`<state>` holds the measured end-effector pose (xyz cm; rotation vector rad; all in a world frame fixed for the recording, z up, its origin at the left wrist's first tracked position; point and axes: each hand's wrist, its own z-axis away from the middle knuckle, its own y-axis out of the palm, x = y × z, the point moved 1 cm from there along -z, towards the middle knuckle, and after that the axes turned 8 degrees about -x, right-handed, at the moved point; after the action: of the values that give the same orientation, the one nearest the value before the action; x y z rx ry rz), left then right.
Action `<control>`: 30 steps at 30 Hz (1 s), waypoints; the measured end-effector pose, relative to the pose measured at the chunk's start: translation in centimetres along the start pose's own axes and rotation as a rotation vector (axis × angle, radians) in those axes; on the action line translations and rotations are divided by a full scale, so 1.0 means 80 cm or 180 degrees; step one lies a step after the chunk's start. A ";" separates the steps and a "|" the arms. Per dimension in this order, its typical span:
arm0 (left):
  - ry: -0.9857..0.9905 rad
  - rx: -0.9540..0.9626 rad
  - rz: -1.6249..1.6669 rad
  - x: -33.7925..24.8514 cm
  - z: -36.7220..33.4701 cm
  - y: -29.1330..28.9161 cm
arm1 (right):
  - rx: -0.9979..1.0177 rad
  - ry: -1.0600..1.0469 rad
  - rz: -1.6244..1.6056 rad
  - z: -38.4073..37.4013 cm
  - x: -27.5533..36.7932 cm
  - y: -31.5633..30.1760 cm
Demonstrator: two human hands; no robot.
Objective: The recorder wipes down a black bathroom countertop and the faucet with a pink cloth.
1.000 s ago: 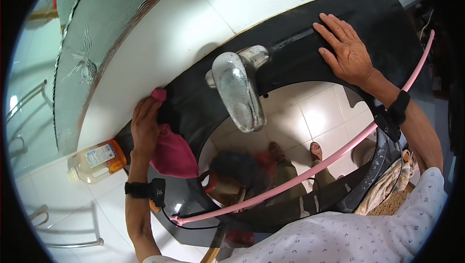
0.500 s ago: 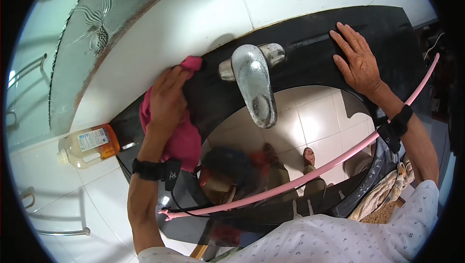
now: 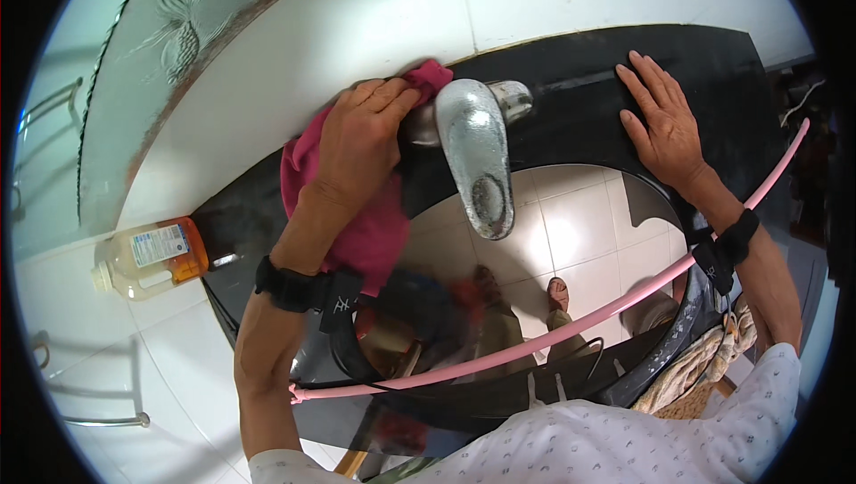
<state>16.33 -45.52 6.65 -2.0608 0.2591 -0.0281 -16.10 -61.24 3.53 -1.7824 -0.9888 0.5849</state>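
My left hand (image 3: 361, 141) is closed over a dark pink cloth (image 3: 379, 225), pressing it onto the black countertop (image 3: 571, 74) along the wall, right beside the faucet's left end. One bunched tip of the cloth pokes past my fingers and the rest hangs toward the oval opening. The worn silver faucet (image 3: 473, 150) reaches out over that opening; my hand and the cloth partly hide its base. On the right, my right hand (image 3: 664, 123) lies flat on the countertop with its fingers spread, holding nothing.
A clear bottle (image 3: 152, 257) with orange liquid lies at the counter's left end. A long pink tube (image 3: 535, 337) crosses the opening's near side. Beige fabric (image 3: 695, 359) hangs at the lower right. Through the opening, floor tiles and sandalled feet show. A white tiled wall (image 3: 383, 20) stands behind.
My left hand has slid the cloth rightward along the wall edge, up to the faucet's left side. My right hand stays flat on the countertop. The view has shifted slightly.
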 end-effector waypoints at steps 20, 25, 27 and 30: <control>-0.1902 0.0759 -0.1332 -0.011 -0.012 -0.027 | 0.0084 0.0058 0.0105 0.003 -0.001 0.003; -0.2142 0.0745 -0.1645 -0.024 -0.039 -0.016 | 0.0065 0.0029 0.0093 -0.002 0.000 -0.003; -0.2114 0.0756 -0.1668 -0.023 -0.039 -0.016 | 0.0070 0.0017 0.0155 -0.003 0.000 -0.002; -0.2051 0.0726 -0.1636 -0.021 -0.033 -0.002 | 0.0096 0.0036 0.0132 0.001 -0.001 0.004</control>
<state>14.38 -47.38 8.23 -1.7534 -0.6410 0.2756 -16.14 -61.31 3.20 -1.7813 -0.9327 0.6121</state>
